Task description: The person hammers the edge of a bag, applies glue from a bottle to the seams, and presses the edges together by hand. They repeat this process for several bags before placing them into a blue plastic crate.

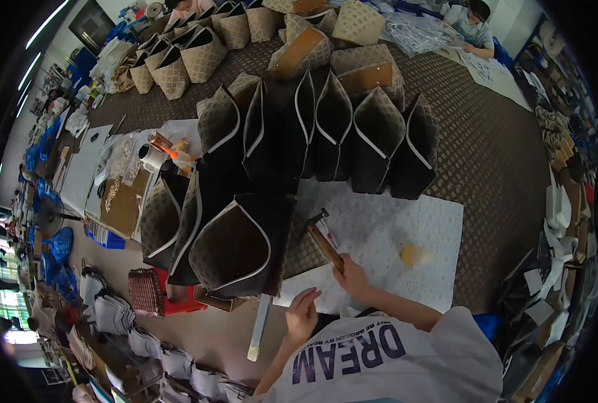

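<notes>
My right hand point(351, 274) is closed round the wooden handle of a hammer point(324, 245), whose dark head points up and left over a patterned piece point(304, 260). My left hand point(304, 310) is near the front edge of the white sheet point(379, 221), its fingers bent close together; whether they hold anything small is hidden. Left of the hammer stands an open black and beige bag point(232, 248) with a pale rim. A yellow round object point(412, 254) lies on the sheet to the right.
Several open bags point(379, 127) stand behind the sheet. Bottles point(153, 156) and a board point(126, 205) are at the left. A red stool point(178, 295) is below. Two people sit far back, one at the right point(473, 30). A metal bar point(259, 329) sticks out toward me.
</notes>
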The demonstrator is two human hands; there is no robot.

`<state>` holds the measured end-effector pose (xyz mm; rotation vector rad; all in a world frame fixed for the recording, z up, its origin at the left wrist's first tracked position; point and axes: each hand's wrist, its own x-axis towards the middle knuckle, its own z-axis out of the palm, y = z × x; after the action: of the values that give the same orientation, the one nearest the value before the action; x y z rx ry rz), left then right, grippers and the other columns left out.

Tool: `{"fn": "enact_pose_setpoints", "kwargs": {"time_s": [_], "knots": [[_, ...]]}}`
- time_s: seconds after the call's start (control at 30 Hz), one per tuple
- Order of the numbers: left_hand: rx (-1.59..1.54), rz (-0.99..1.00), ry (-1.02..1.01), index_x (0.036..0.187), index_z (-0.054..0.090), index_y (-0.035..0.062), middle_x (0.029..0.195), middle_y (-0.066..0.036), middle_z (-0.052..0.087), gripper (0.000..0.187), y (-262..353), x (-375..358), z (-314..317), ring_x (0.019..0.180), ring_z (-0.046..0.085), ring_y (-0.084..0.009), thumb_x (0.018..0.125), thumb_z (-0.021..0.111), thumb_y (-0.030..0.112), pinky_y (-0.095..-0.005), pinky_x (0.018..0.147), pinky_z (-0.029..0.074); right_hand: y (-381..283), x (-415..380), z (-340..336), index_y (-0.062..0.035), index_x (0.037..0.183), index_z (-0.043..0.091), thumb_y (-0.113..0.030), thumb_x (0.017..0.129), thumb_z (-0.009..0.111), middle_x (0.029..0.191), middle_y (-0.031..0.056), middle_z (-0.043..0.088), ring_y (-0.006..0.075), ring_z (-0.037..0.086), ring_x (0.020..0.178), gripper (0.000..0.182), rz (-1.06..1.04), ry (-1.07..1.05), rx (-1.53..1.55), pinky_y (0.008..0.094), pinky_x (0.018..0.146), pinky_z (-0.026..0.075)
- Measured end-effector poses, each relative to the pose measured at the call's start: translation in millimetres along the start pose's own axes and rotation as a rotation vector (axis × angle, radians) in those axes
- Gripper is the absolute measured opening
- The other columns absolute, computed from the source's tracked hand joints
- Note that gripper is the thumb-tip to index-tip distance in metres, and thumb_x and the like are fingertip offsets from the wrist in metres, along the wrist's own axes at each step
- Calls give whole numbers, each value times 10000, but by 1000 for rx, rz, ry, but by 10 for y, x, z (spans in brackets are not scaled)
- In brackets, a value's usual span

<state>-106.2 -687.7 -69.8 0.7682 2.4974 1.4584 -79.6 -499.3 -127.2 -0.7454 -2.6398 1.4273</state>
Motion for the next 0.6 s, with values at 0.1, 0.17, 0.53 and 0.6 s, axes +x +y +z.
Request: {"fn": "enact_pose_setpoints", "kwargs": {"time_s": [0.1,0.17,0.53,0.6], "knots": [[90,53,-7,1125,607,80,1159,-209,549,266,-136,122,366,977,573,-370,872,542,28,-413,792,502,167,38,146,-33,1066,467,-196,873,558,678,169,584,403,589,663,268,-12,-138,-32,467,559,467],[205,57,-25,1191,565,86,1257,-220,474,302,-272,201,546,1077,520,-401,891,539,65,-441,844,480,314,55,137,-33,1069,464,-154,856,555,739,161,587,387,583,737,261,-195,-259,-184,460,579,472],[449,-43,-196,1203,546,133,1310,-262,383,395,-685,319,960,1196,409,-439,842,631,269,-485,918,438,624,1067,128,-145,1272,413,-79,793,576,1311,171,338,381,495,1058,510,-134,330,-455,462,792,492],[494,-91,-237,1208,527,150,1363,-251,322,438,-683,293,1025,1214,379,-444,797,651,239,-516,904,440,697,1342,95,-173,1316,400,-92,795,583,1374,158,295,376,502,1059,558,-94,356,-443,459,805,492]]}}
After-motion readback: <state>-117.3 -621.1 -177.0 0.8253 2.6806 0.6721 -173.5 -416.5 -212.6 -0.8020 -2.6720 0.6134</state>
